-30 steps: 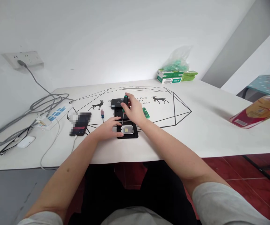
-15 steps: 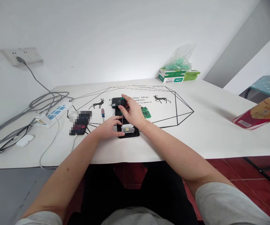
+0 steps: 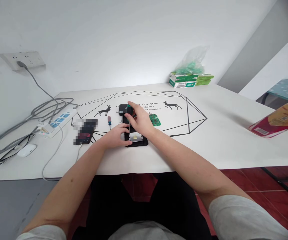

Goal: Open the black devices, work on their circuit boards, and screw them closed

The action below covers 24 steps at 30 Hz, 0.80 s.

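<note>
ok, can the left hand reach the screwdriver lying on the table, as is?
Likely yes: the screwdriver lies just beyond the left hand, with nothing visible between them. The hand would probably have to leave the black case it's touching.

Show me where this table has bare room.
Widest patch: between the circuit board and the bottle. Another: along the wall, left of the green boxes. Crowded: the middle, around the left hand and right hand, and the left end, with phone and power strip.
</note>
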Each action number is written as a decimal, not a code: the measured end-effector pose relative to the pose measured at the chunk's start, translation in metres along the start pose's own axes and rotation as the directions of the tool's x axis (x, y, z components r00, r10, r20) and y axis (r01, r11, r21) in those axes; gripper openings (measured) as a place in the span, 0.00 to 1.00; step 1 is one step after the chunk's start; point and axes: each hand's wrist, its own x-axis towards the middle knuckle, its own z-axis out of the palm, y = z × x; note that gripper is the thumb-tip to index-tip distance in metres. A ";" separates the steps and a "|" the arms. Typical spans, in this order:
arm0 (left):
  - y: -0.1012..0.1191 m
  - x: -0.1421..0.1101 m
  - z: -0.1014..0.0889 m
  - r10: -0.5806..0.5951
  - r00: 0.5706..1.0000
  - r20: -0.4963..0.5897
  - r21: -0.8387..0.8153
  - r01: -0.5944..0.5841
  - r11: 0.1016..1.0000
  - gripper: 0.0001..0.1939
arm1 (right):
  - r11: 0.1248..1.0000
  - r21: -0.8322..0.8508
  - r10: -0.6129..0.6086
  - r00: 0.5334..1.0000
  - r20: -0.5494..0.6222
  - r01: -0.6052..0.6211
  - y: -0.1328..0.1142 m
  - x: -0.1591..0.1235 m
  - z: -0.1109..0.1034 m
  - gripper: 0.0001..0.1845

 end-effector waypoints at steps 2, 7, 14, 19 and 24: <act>0.000 0.000 0.000 0.003 1.000 -0.004 -0.016 -0.003 1.000 0.25 | 1.000 0.009 -0.005 1.000 0.011 0.005 -0.001 -0.001 -0.001 0.28; -0.002 0.001 0.002 0.043 0.999 -0.004 -0.031 -0.044 0.999 0.23 | 0.987 0.161 -0.015 0.999 0.037 0.009 -0.008 0.000 -0.006 0.24; -0.007 0.002 0.004 0.019 1.000 -0.010 0.113 -0.017 0.993 0.30 | 0.921 0.385 0.054 0.998 0.030 -0.062 -0.010 0.004 -0.007 0.18; -0.010 0.002 0.006 0.021 1.000 0.000 0.046 -0.021 0.999 0.43 | 0.855 0.507 0.068 0.993 0.098 -0.108 -0.006 0.004 -0.010 0.20; -0.014 0.004 0.006 0.035 0.999 -0.007 0.019 -0.035 0.999 0.50 | 0.779 0.609 0.034 0.980 0.196 -0.149 0.000 0.004 -0.014 0.25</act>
